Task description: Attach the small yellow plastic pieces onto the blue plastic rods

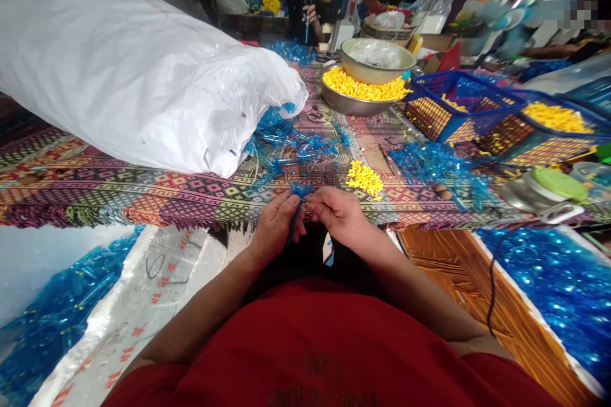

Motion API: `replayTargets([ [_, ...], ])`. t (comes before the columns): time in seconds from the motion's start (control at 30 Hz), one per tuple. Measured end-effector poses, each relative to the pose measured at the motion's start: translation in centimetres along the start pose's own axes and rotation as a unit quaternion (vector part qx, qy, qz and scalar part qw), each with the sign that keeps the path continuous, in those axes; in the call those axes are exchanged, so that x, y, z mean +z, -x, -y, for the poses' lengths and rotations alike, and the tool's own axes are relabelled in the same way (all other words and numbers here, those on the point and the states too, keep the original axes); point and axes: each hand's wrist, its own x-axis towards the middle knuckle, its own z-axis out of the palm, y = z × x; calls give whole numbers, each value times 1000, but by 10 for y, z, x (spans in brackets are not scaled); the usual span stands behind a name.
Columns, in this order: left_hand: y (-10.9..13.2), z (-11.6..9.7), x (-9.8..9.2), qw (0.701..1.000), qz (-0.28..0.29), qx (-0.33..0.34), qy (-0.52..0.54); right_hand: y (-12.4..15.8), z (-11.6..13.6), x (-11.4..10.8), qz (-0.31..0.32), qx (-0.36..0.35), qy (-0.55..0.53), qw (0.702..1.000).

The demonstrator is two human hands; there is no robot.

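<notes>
I had a deep-red shirt (310,324) filling my feed, dark lettering (317,365) blurred across it, short red sleeves (146,385), bare forearms (410,280), bare hands (274,226)!

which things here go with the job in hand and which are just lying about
Likely part of it:
- blue plastic piece in the left hand
- loose blue pieces
- small yellow pile

Probably just about:
- green-lidded pot
- fan
</notes>
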Motion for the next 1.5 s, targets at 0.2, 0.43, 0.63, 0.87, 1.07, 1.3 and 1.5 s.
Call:
replayTargets([
  [0.2,-2,0,2,996,-31,18,-85,0,-8,2,16,-8,17,1000],
  [0.43,0,-3,3,994,-43,29,-102,-2,3,7,28,-18,-10,999],
  [0.63,-2,5,-8,1000,-8,-13,0,11,-37,-36,-80,-6,122,989],
  [0.87,-1,4,-2,997,-1,-13,77,50,-106,-131,-176,91,293,935],
  [1.07,-1,-8,6,999,42,-14,28,41,-76,-103,-151,88,243,954],
  [1.3,1,-14,17,997,66,24,-36,9,1,-19,-60,143,-140,978],
  [1.5,5,-12,16,990,63,52,-112,13,9,3,-85,186,-272,940],
])
